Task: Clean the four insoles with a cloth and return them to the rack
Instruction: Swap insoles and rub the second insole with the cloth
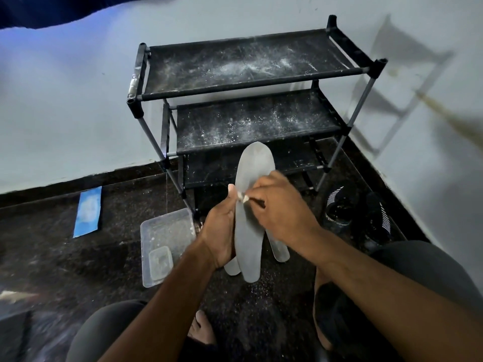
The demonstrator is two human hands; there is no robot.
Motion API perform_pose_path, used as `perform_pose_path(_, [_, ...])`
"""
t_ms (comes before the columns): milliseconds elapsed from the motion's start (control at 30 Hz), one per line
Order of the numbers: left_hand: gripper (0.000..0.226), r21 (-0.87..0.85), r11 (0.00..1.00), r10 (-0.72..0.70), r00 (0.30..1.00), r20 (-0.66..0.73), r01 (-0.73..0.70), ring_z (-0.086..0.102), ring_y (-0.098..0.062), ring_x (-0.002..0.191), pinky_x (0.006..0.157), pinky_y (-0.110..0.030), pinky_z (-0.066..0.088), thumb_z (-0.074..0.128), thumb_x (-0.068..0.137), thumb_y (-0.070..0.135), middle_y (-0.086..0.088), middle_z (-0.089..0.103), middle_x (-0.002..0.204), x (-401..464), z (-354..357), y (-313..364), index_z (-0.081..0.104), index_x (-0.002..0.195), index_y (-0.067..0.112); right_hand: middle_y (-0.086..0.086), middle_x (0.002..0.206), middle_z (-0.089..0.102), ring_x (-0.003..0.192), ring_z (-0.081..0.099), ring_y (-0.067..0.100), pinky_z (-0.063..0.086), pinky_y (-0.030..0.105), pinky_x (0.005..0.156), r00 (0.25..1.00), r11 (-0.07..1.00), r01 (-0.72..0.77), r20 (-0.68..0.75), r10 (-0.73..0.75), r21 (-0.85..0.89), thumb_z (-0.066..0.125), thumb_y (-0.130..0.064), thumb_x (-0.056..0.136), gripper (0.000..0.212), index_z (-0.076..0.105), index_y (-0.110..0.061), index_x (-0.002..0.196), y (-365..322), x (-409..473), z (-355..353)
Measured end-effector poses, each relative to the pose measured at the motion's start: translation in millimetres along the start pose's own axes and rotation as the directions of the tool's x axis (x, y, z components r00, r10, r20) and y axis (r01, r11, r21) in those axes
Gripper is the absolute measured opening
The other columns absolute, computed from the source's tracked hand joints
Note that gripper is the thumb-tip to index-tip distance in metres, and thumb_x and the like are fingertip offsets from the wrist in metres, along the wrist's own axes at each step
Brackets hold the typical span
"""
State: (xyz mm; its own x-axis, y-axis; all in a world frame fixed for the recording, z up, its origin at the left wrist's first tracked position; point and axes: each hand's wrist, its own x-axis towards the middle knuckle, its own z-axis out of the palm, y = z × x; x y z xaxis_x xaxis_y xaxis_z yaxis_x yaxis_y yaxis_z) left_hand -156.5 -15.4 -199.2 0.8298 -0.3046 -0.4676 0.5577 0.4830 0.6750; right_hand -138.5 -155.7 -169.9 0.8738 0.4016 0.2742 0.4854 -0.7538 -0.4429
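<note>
- Nearest the camera are the person's knees in dark shorts and a bare foot [201, 329] on the dark speckled floor [52, 244].
- The left hand [220, 231] grips a bunch of grey insoles [249, 205] from their left side, thumb up along the edge; the front one stands upright, toe pointing at the rack.
- Heel ends of other insoles fan out below both hands; how many are in the bunch cannot be told.
- The right hand [281, 209] has its fingers curled, pinching a small white cloth [243, 198] against the front insole's face, just beside the left thumb.
- The black three-shelf rack [251, 64] stands just beyond, in the wall corner, its shelves dusted with white powder.
- A clear plastic tray [167, 231] lies on the floor to the left, holding a smaller clear container [160, 261].
- A blue packet [88, 211] lies further left near the wall.
- Dark shoes [358, 212] sit right of the rack.
</note>
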Motion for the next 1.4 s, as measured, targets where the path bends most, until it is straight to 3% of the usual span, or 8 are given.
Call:
perform_pose_path(100, [0.069, 0.007, 1.0, -0.023, 1.0, 0.003, 0.023, 0.07, -0.026, 0.109, 0.085, -0.039, 0.06, 0.032, 0.105, 0.06, -0.017, 0.068, 0.13, -2, -3, 3, 0.063, 0.137, 0.008, -0.016, 0.075, 0.046, 0.079, 0.034, 0.001, 0.031, 0.019, 0.073, 0.966, 0.982, 0.125, 0.209, -0.153, 0.14, 0.065, -0.021, 0.089, 0.012, 0.074, -0.017, 0.082, -11, -7, 3])
perform_pose_path(200, [0.067, 0.017, 1.0, -0.017, 1.0, -0.022, 0.017, 0.073, -0.024, 0.101, 0.078, -0.036, 0.061, 0.031, 0.106, 0.059, -0.015, 0.073, 0.12, -3, -5, 5, 0.068, 0.129, 0.008, -0.01, 0.076, 0.061, 0.078, 0.049, 0.003, 0.036, 0.014, 0.069, 0.933, 0.952, 0.062, 0.32, -0.162, 0.299, 0.072, -0.024, 0.085, 0.01, 0.078, -0.019, 0.09, -8, -5, -12])
perform_pose_path(433, [0.062, 0.123, 0.992, -0.015, 0.999, 0.034, 0.011, 0.073, -0.03, 0.095, 0.085, -0.039, 0.062, 0.028, 0.107, 0.054, -0.022, 0.071, 0.118, -5, 6, 0, 0.065, 0.131, 0.009, -0.006, 0.09, 0.066, 0.089, 0.05, 0.008, 0.044, 0.021, 0.077, 0.97, 0.989, -0.138, -0.196, 0.146, 0.055, 0.069, -0.023, 0.089, 0.017, 0.075, -0.017, 0.103, 22, 9, -20])
perform_pose_path(633, [0.056, 0.041, 0.999, 0.003, 1.0, 0.018, -0.003, 0.074, -0.022, 0.086, 0.07, -0.035, 0.062, 0.034, 0.107, 0.05, -0.013, 0.075, 0.103, -2, 0, -1, 0.067, 0.124, 0.009, -0.009, 0.084, 0.063, 0.085, 0.043, 0.005, 0.042, 0.025, 0.076, 0.994, 0.991, 0.048, 0.091, -0.059, 0.123, 0.065, -0.024, 0.089, 0.013, 0.076, -0.019, 0.091, 4, 1, -8])
perform_pose_path(867, [0.061, 0.127, 0.992, -0.009, 0.998, 0.064, 0.001, 0.07, -0.027, 0.082, 0.084, -0.042, 0.056, 0.031, 0.108, 0.052, -0.017, 0.074, 0.106, -5, 5, -1, 0.08, 0.11, 0.017, -0.005, 0.091, 0.068, 0.088, 0.047, 0.011, 0.047, 0.027, 0.079, 0.973, 0.993, -0.109, -0.199, 0.116, 0.047, 0.07, -0.023, 0.088, 0.017, 0.077, -0.017, 0.102, 18, 7, -12])
perform_pose_path(1067, [0.057, 0.011, 1.0, 0.019, 1.0, -0.009, -0.019, 0.072, -0.023, 0.088, 0.074, -0.036, 0.063, 0.039, 0.106, 0.049, -0.015, 0.072, 0.108, -2, -3, 2, 0.063, 0.133, 0.005, -0.008, 0.081, 0.063, 0.082, 0.042, 0.004, 0.04, 0.026, 0.076, 0.981, 0.982, 0.031, 0.184, -0.066, 0.188, 0.07, -0.024, 0.087, 0.011, 0.078, -0.018, 0.09, 5, -1, -4])
perform_pose_path(1267, [0.069, 0.134, 0.991, -0.032, 0.998, 0.062, 0.023, 0.068, -0.032, 0.085, 0.079, -0.039, 0.059, 0.031, 0.106, 0.058, -0.026, 0.069, 0.116, -2, -3, 1, 0.066, 0.133, 0.005, -0.011, 0.093, 0.069, 0.084, 0.046, 0.005, 0.037, 0.013, 0.073, 0.957, 0.978, -0.172, -0.215, 0.195, 0.12, 0.073, -0.024, 0.086, 0.019, 0.076, -0.02, 0.104, 28, 9, -20])
perform_pose_path(1400, [0.06, 0.158, 0.987, -0.03, 0.999, 0.036, 0.024, 0.069, -0.028, 0.088, 0.082, -0.042, 0.056, 0.043, 0.102, 0.057, -0.019, 0.072, 0.109, 0, -3, 0, 0.073, 0.121, 0.009, -0.007, 0.086, 0.067, 0.085, 0.046, 0.008, 0.043, 0.024, 0.076, 0.995, 0.996, -0.049, -0.084, 0.056, 0.078, 0.068, -0.02, 0.088, 0.012, 0.078, -0.018, 0.095, 17, -4, -3])
